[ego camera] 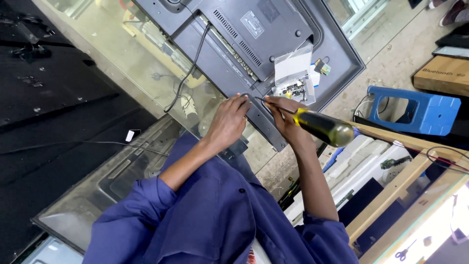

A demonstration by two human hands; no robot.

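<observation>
Head view looked down on a flat television [273, 34] lying back-side up on a glass counter [127, 63], dark grey rear cover facing the camera. Right hand [286, 117] was closed around a screwdriver [317, 124] with a yellow and black handle; the handle stuck out toward the person's right, the thin shaft ran left and slightly away, its tip meeting the bottom edge strip of the television just beside the left hand. Long axis of the tool lay roughly along that edge, not straight down into it. Left hand [229, 120] lay on the same edge, fingers curled and pressing the frame, holding nothing that showed. Both hands sat close together at the near corner of the set, the left hand's fingertips almost touching the tool tip; the right was the one on the tool. A black cable [188, 73] trailed off the back cover over the glass. A clear plastic bag [293, 73] with small parts lay on the cover just beyond the hands. A blue stool [420, 110] stood on the floor well to the right, a cardboard box [442, 73] behind it. Blue sleeves covered both arms
</observation>
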